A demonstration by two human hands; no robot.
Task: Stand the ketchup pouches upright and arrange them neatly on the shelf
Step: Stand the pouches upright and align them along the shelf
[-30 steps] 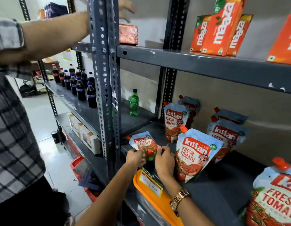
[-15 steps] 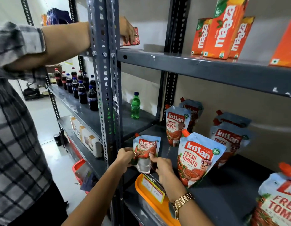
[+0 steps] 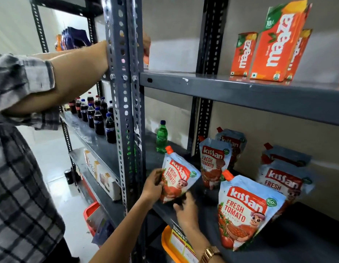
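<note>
Standing ketchup pouch (image 3: pixel 176 180) at shelf (image 3: pixel 212 217) front-left corner: left hand (image 3: pixel 152 186) clamped on, right hand (image 3: pixel 185 210) open at base. Next: square it up, release.

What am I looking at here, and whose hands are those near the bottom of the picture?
There is no machine here: a person wears a camera on the head, so the single picture looks forward and down at that person's own two hands. The left hand has a grip on the side of a ketchup pouch, tilted, with its orange cap pointing up. The right hand, with a gold watch at the wrist, supports its bottom edge. They work at the front of a grey metal shelf, where other ketchup pouches already stand, the nearest one at the right. Orange juice cartons stand on the shelf above. The arm in a checked sleeve at the left belongs to a second person.
</note>
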